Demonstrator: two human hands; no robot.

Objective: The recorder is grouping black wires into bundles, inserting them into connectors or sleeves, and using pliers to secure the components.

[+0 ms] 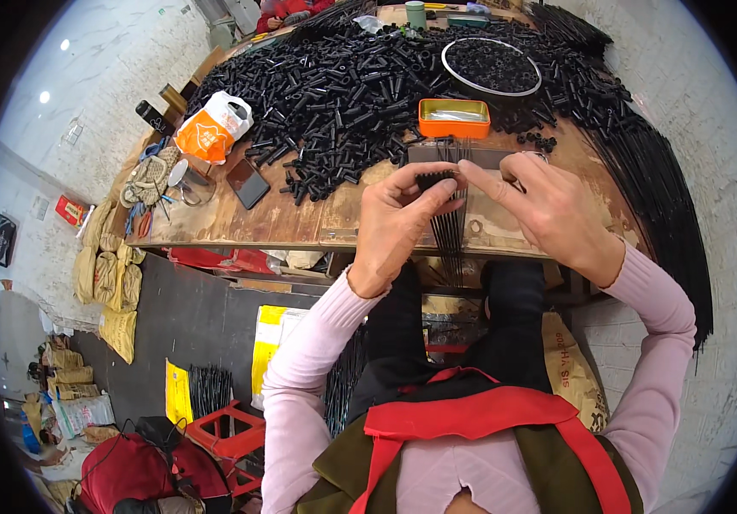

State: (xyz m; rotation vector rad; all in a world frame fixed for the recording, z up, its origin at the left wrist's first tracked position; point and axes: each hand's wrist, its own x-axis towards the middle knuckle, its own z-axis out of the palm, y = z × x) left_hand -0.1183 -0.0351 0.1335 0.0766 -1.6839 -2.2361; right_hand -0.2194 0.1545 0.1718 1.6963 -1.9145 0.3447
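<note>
A bundle of thin black rods [448, 233] hangs down over the table's front edge, gripped near its top by my left hand [385, 221]. Between that thumb and forefinger shows a dark, ribbed row of rod ends. My right hand [558, 206] is just to the right, its forefinger reaching to the top of the bundle. Its other fingers are curled in, and whatever they may hold is hidden. Just beyond both hands stands an orange rectangular tin [454, 119] with something pale and shiny in it.
Short black tubes [343, 94] are heaped across the wooden table [240, 224]. A white-rimmed round tray [537, 81] lies among them. Long black rods [655, 184] drape off the right side. A phone [247, 183], glass mug [190, 182] and plastic bag [214, 128] lie left. Another person [287, 12] sits opposite.
</note>
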